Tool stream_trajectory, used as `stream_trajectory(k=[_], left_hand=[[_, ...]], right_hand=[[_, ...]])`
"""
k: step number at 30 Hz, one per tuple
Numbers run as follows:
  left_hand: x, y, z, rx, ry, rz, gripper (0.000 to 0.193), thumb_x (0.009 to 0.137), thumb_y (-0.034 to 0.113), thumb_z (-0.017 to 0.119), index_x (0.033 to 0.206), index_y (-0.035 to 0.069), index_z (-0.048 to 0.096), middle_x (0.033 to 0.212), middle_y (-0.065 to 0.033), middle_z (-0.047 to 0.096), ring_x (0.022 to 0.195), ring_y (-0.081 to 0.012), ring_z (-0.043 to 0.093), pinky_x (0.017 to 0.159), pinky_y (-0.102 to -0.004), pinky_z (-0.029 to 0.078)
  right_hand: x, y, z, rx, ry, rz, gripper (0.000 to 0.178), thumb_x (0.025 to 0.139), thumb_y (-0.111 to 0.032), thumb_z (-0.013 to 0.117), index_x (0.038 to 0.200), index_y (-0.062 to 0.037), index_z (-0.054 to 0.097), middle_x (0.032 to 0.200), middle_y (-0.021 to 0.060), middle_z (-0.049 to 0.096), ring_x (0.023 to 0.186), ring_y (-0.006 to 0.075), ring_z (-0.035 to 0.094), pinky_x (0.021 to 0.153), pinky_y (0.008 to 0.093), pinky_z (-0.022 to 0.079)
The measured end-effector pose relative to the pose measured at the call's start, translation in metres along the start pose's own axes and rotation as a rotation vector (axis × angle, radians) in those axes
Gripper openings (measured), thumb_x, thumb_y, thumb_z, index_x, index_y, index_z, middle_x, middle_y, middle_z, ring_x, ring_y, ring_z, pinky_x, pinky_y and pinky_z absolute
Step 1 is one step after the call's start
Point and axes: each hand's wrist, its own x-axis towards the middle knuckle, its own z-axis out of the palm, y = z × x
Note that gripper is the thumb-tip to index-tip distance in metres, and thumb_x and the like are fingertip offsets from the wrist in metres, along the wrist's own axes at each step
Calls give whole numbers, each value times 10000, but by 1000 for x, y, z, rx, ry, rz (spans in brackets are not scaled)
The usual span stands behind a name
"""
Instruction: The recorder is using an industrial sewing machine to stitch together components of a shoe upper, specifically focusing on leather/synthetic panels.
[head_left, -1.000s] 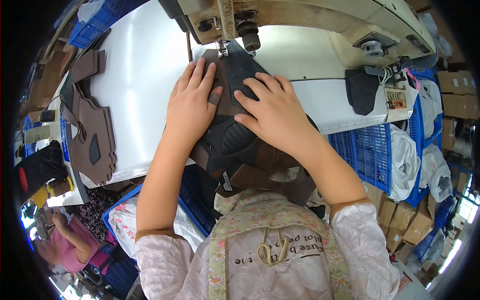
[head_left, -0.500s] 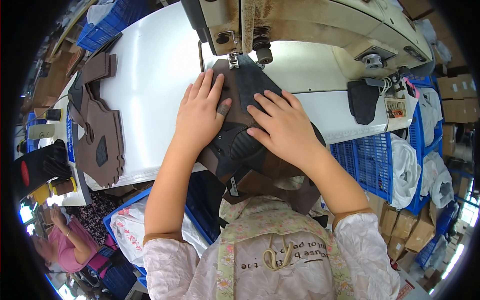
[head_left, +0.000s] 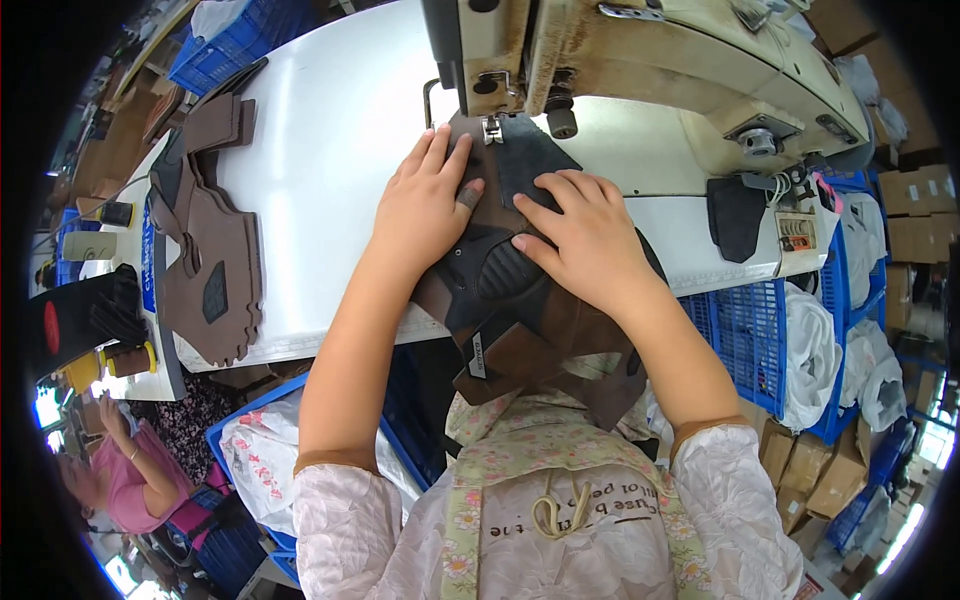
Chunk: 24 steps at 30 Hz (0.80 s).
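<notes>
A brown and black leather shoe upper lies under the presser foot of a sewing machine, its near part hanging over the table edge toward my lap. My left hand lies on its brown left part, fingers stretched toward the foot. With spread, slightly bent fingers, my right hand rests on the right side, fingertips by a black panel. Neither hand is closed round anything. The machine head hides the needle's upper part, and my right hand covers some of the upper.
Brown cut leather pieces are stacked on the white table at left. Black pieces lie at right. Blue crates and white bags stand beside the table. Another person sits at lower left.
Both hands and the shoe upper have slid a little forward, toward and past the presser foot. The whole view has shifted slightly.
</notes>
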Motion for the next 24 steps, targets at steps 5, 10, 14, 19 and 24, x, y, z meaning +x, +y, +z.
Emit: stream_trajectory(k=[5,10,14,19,24], left_hand=[[7,-2,6,-11,23,2,522,930,317,538,1377,58,462,1452,-197,392,1358,-346,352,1091,-415,335],[15,-4,12,-28,74,4,519,924,300,545,1371,50,464,1417,-201,417,1344,-360,360,1085,-415,340],[21,-8,16,-20,106,8,496,919,289,551,1341,39,484,1387,-200,437,1334,-360,369,1077,-419,347],[29,-15,23,-25,165,37,419,906,260,567,1247,18,533,1328,-192,472,1304,-364,396,1060,-420,366],[39,-19,19,-42,25,-27,482,916,322,547,1323,66,508,1440,-187,407,1361,-330,356,1069,-432,359]], right_hand=[[5,6,6,-17,-7,4,377,830,-374,642,1106,-121,684,1169,83,589,1155,275,501,994,427,353],[12,14,8,-13,-7,-5,371,835,-379,637,1112,-137,686,1168,73,585,1153,263,499,987,420,348],[17,19,9,4,2,-10,367,832,-379,642,1108,-143,689,1159,68,587,1143,255,500,979,414,345],[23,24,12,29,36,-17,362,827,-370,650,1106,-142,691,1150,67,596,1128,244,514,977,413,350],[30,28,11,32,51,-10,343,829,-363,652,1080,-133,696,1139,70,614,1123,236,539,980,407,359]])
